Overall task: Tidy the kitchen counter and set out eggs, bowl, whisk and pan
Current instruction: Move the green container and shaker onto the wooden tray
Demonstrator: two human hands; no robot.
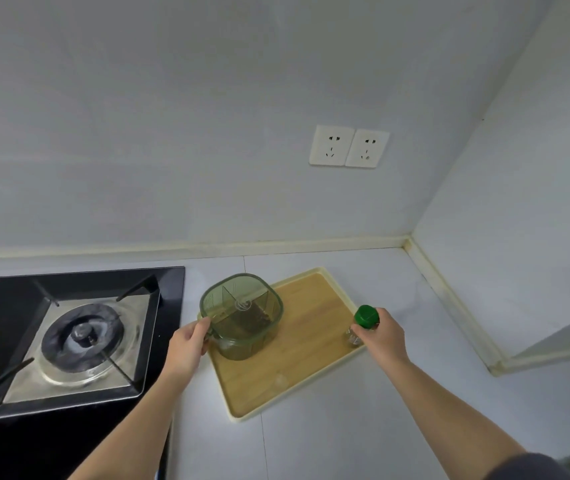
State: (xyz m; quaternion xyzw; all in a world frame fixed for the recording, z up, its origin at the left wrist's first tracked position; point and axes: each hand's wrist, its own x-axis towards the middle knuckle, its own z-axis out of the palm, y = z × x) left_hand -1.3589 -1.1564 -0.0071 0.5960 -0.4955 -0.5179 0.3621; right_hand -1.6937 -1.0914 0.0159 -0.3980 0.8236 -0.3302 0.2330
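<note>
Her left hand (pixel 188 344) pinches the green container (pixel 242 317) on the tray (pixel 297 368); the right hand (pixel 382 332) wraps a green-capped bottle (pixel 365 318) at the tray's edge. No eggs, bowl, whisk or pan visible, so I'd say setting out hasn't begun.

Two hands – the left hand (pixel 186 344) and the right hand (pixel 382 332). One wooden tray (pixel 297 362), one green divided container (pixel 242 315), one green-capped bottle (pixel 365 318), one gas burner (pixel 82 336) – and two wall sockets (pixel 349 146).

no readable text, labels, brands or numbers on anything in view
</note>
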